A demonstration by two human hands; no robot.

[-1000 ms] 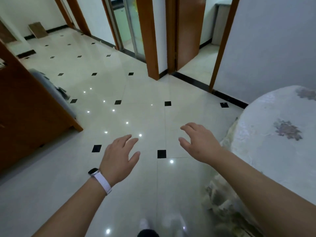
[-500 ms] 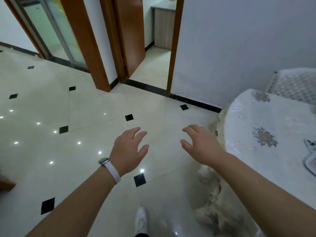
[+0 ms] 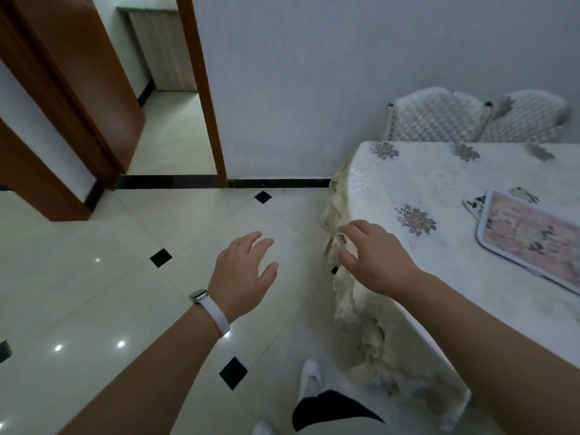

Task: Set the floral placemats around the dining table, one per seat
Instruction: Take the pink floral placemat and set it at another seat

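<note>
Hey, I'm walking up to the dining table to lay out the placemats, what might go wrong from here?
1. The lace tablecloth's hanging edge bunches low beside your foot; catching it could drag the cloth and the placemats with it.
2. The pink floral placemat lies over a second placemat; lifting one might slide the other.
3. The tiled floor looks glossy, so a quick step may slip.

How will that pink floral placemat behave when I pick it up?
The pink floral placemat lies flat with a crisp rim, so probably stiff and light. It overlaps another mat, so pushing it may drag that one.
</note>
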